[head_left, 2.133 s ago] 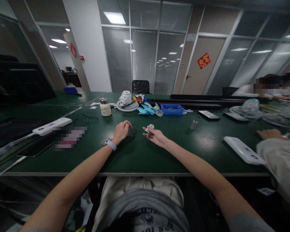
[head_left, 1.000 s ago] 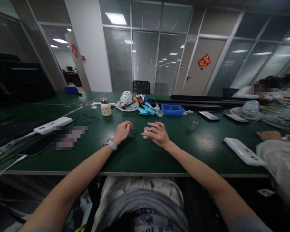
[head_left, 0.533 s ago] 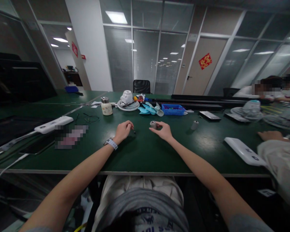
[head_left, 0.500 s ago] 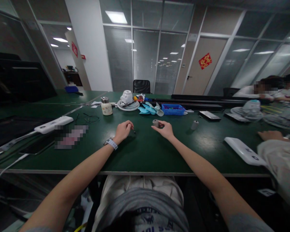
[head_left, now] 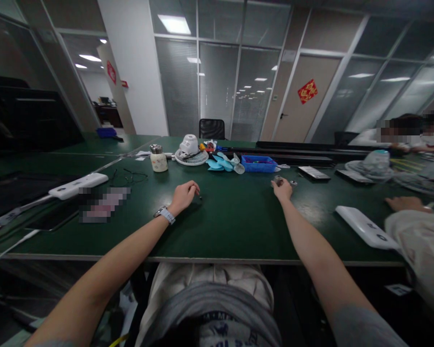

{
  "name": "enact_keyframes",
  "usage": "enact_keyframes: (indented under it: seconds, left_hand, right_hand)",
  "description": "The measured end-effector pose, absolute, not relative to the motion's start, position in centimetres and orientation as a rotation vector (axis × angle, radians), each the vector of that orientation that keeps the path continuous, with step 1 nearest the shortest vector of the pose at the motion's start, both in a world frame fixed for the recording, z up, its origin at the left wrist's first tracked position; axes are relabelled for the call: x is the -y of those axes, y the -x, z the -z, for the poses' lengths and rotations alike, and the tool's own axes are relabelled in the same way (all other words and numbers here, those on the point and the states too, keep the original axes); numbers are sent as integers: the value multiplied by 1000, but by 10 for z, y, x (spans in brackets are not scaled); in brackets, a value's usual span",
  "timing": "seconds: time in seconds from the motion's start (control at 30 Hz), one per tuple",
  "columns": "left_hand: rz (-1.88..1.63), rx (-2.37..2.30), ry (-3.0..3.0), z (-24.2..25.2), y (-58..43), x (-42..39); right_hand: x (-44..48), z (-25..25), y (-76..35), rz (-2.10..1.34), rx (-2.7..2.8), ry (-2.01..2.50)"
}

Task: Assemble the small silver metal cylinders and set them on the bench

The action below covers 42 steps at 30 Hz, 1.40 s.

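Note:
My left hand [head_left: 183, 195] rests on the green table [head_left: 220, 226] with its fingers curled into a loose fist; nothing shows inside it. A tiny black part [head_left: 200, 197] lies just off its fingertips. My right hand [head_left: 282, 189] is stretched far out to the right with its fingers closed around a small silver cylinder [head_left: 278, 180]. A second small silver piece [head_left: 293, 183] lies on the table right beside that hand.
At the back stand a cream bottle [head_left: 159, 163], a white fan [head_left: 191, 150], light-blue fan blades [head_left: 222, 164] and a blue tray [head_left: 258, 164]. White power strips lie at left [head_left: 77, 186] and right [head_left: 365, 225]. A co-worker's hand [head_left: 405, 201] rests at far right.
My right hand picked the silver cylinder off the table in front of me and carried it right, beside the other silver piece. My left hand stayed put.

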State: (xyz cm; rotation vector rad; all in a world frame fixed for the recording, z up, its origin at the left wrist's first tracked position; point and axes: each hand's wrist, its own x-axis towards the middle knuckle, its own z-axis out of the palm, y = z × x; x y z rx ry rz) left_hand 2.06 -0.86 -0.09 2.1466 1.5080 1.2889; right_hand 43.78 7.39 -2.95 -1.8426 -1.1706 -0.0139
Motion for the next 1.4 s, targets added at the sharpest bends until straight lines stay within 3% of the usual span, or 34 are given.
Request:
enact_keyframes:
  seconds: [0.17, 0.37, 0.57, 0.9, 1.03, 1.2, 1.4]
  left_hand:
    - [-1285, -1518, -2139, 0, -21, 9]
    - [-1306, -1514, -2127, 0, -21, 8]
    - [-1333, -1514, -2146, 1, -20, 8]
    - [-1319, -1526, -2144, 3, -19, 6]
    - [-1340, -1510, -2142, 0, -19, 8]
    - [-1310, -1494, -2145, 0, -19, 8]
    - [-1296, -1486, -2162, 5, -19, 6]
  right_hand:
    - [-72, 27, -434, -41, 1198, 1847]
    - [-39, 9, -372, 276, 1460, 1522]
    - [-14, 21, -250, -239, 1997, 1280]
    - [-7, 14, -190, -269, 2189, 1305]
    - [-14, -1, -219, 26, 2045, 1260]
    - [-41, -11, -330, 430, 1477, 1520]
    - [-59, 3, -426, 514, 993, 1798]
